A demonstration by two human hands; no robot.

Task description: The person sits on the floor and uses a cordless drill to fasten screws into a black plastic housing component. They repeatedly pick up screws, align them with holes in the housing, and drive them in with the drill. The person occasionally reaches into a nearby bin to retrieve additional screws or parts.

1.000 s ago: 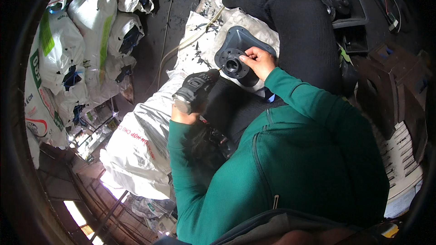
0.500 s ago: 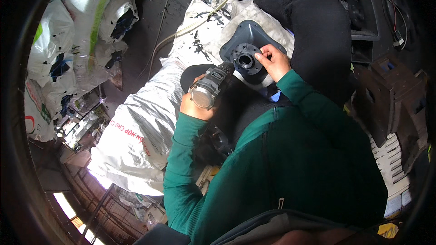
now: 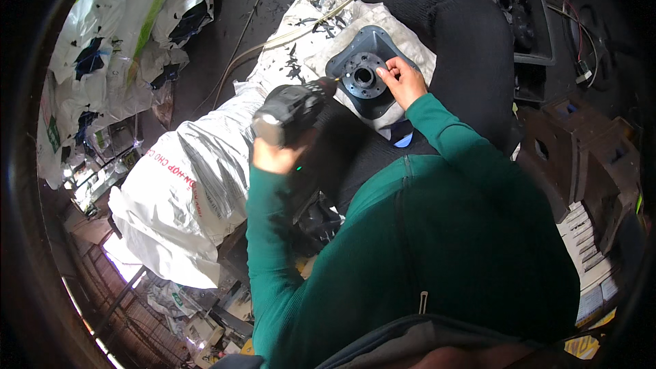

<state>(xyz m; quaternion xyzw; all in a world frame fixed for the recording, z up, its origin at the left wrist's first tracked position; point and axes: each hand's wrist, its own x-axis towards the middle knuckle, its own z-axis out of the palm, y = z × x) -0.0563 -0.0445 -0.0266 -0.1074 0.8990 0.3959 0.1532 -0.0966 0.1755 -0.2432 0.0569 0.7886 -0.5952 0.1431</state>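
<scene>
My left hand is wrapped around a dark cordless drill, blurred by motion. The drill's tip points at a dark grey plastic part with a flared, round-cornered body, stopping just left of its round flange. This flange has a hole in the middle and smaller holes around its rim. Thumb and fingers of my right hand are pinched together at the flange's right rim; whether something small sits between them is hidden. The part rests on a pale cloth over my black-clad lap.
A large white sack lies left of my legs, with dark shavings scattered beyond it. More white sacks stand at the far left. At the far right are a black bin of parts, wires and brown blocks.
The drill and my left hand have swung slightly left and blurred, its tip drawing back from the flange. My right hand stays at the flange's rim. The whole view has shifted a little.
</scene>
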